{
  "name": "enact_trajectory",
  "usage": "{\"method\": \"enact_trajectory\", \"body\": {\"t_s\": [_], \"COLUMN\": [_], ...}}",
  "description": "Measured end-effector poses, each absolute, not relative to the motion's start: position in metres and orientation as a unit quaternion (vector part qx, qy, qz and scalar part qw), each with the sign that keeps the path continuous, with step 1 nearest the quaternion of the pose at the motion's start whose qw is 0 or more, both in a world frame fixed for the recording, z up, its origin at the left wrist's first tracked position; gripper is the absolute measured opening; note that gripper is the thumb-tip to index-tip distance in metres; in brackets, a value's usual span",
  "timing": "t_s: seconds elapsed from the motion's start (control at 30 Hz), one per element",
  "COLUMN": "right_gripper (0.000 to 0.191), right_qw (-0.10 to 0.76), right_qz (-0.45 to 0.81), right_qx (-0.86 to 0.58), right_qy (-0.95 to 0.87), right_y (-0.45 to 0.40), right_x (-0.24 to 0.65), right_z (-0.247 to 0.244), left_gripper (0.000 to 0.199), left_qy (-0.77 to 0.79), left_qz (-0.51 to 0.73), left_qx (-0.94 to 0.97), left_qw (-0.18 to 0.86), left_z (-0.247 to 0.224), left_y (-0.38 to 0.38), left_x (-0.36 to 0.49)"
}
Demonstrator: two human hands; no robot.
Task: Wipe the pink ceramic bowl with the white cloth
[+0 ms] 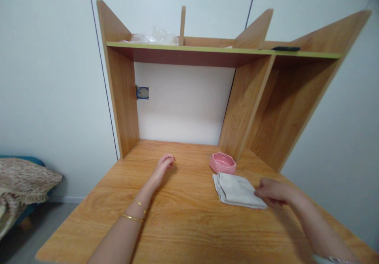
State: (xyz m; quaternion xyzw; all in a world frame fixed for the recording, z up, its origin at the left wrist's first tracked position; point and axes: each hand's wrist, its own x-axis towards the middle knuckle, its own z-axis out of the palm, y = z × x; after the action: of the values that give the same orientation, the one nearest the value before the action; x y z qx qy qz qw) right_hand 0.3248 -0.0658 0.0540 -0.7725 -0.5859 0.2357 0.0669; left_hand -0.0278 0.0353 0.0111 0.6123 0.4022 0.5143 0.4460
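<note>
A folded pale grey cloth (pixel 238 191) lies on the wooden desk (pixel 183 224), right of the middle. Just behind it stands a pink ashtray-like dish (pixel 223 163) with notches in its rim. My right hand (pixel 271 191) is at the cloth's right edge, its fingers curled; whether they pinch the cloth is not clear. Over the desk left of the dish is my left hand (pixel 166 165), its fingers bent together near the thumb, with no object visible in them. A gold bangle circles the left wrist.
A wooden shelf unit (pixel 189 49) rises at the back of the desk, with a clear plastic bag (pixel 155 37) and a dark flat object (pixel 286 48) on it. Upright panels flank the desk's rear. A patterned blanket (pixel 26 179) lies at the far left.
</note>
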Motion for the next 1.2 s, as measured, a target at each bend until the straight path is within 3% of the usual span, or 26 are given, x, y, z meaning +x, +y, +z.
{"method": "enact_trajectory", "body": {"t_s": [0.1, 0.2, 0.37, 0.67, 1.2], "right_gripper": [0.01, 0.015, 0.026, 0.081, 0.075], "right_qw": [0.059, 0.112, 0.174, 0.091, 0.09], "right_qz": [0.125, 0.075, 0.082, 0.162, 0.17], "right_qx": [-0.791, -0.729, -0.588, -0.533, -0.557], "right_qy": [-0.596, -0.671, -0.786, -0.825, -0.808], "right_y": [-0.06, -0.049, -0.032, -0.026, -0.026], "right_x": [0.299, 0.257, 0.183, 0.152, 0.154], "right_z": [0.063, 0.062, 0.038, 0.005, -0.011], "left_gripper": [0.012, 0.011, 0.032, 0.053, 0.065], "left_qy": [0.406, 0.404, 0.394, 0.435, 0.466], "left_qz": [0.491, 0.424, 0.29, 0.196, 0.111], "left_qx": [0.65, 0.753, 0.856, 0.866, 0.863], "left_qw": [0.414, 0.299, 0.17, 0.147, 0.158], "left_z": [0.009, 0.005, 0.0, -0.001, -0.01], "left_y": [0.033, 0.028, 0.021, 0.018, 0.019], "left_x": [-0.027, -0.027, -0.03, -0.033, -0.031]}}
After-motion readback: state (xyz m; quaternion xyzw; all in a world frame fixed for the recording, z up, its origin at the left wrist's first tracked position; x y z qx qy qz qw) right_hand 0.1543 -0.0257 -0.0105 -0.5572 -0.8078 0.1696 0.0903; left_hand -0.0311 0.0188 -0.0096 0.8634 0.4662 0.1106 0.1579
